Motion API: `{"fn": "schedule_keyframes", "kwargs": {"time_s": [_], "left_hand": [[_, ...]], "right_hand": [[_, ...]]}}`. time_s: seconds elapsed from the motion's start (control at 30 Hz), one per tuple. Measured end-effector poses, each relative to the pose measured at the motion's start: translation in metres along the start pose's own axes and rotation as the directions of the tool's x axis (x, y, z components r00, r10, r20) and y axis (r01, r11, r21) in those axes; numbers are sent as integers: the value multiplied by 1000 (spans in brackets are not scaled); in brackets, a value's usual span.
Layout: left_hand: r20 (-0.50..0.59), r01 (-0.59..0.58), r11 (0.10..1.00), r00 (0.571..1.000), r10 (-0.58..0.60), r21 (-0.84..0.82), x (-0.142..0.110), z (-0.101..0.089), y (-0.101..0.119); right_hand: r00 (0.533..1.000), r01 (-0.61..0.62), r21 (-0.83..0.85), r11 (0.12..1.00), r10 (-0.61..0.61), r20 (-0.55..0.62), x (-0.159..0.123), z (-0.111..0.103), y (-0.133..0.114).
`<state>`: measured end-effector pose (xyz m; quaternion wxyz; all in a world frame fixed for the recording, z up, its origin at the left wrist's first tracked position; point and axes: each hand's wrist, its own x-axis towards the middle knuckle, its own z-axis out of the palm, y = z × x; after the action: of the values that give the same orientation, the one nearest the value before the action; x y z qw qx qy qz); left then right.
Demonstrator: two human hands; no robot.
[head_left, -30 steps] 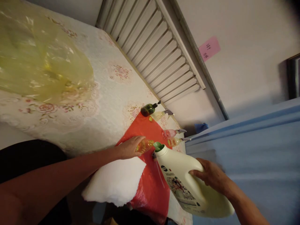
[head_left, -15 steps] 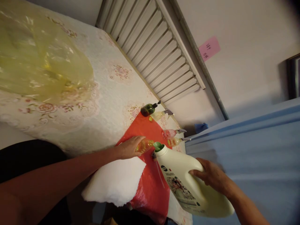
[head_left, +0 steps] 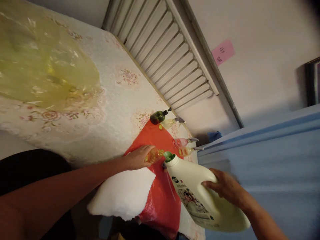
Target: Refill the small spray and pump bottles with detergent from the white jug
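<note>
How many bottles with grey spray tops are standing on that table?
3: the pale yellow transparent bottle beside the dark green, black-topped bottle; the transparent pink bottle; and the transparent yellow bottle close beside the pink one.

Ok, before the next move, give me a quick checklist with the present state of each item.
1. Left hand around the small bottle: ok.
2. Right hand gripping the big jug at its handle: ok.
3. Green spout right by the small bottle's mouth: ok.
4. Liquid running between them: cannot tell, too fine to see.
5. Pink spray bottle clear of both hands: ok.
6. Red sheet free of drips: cannot tell, it is shiny and partly covered.
</note>
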<state>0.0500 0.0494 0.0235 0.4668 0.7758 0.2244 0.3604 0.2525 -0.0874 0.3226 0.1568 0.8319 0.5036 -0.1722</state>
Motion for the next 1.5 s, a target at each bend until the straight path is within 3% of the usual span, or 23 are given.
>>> {"fn": "schedule_keyframes", "kwargs": {"time_s": [1.5], "left_hand": [[-9,13,1000,1000,-14,-14,2,0,2]], "right_hand": [[1000,6,-6,1000,-6,-2,0,-3,-1]]}}
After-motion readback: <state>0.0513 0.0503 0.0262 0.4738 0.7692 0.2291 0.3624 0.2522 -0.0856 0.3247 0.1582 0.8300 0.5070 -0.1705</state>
